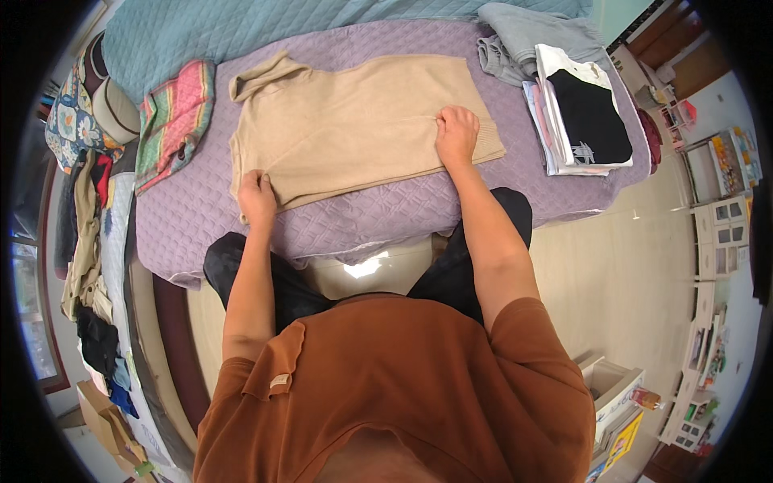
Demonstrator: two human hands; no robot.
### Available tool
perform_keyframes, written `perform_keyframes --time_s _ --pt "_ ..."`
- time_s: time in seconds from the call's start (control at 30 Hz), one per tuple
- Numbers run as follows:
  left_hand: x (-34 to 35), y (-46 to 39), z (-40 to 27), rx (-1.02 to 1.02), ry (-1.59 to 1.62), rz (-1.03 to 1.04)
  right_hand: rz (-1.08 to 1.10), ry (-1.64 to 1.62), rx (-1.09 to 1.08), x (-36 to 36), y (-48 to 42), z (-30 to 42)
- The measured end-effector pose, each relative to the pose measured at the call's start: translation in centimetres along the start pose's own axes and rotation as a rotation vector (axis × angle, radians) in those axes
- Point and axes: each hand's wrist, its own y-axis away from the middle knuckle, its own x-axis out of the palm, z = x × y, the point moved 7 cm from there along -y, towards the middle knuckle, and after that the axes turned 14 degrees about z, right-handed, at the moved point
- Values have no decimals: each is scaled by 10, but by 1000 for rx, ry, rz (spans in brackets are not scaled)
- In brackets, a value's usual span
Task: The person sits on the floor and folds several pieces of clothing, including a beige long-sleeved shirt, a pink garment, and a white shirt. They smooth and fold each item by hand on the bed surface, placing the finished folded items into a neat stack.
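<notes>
A beige knitted garment (362, 121) with a high collar lies folded lengthwise in front of me, its ribbed hem towards the right. At its near left corner my left hand (258, 196) grips the edge, thumb on top. My right hand (458, 136) rests on the cloth near the hem, its fingers curled on a pinch of the knit. Beneath it all is a purple quilted cover (374, 223) on a sofa seat.
A stack of folded clothes (592, 118) with a black-and-white top stands on the right. Behind it lies grey clothing (543, 36). A striped multicoloured cloth (178, 121) is at the left. Clothes (87, 241) hang over the far-left furniture; an open white box (616, 386) stands lower right.
</notes>
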Motion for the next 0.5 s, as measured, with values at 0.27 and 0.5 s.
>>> perform_keyframes --time_s 0.27,0.5 --pt "2 17 -15 179 -338 43 299 342 273 34 20 -31" --pt "-2 28 -20 208 -384 81 400 328 245 36 21 -41"
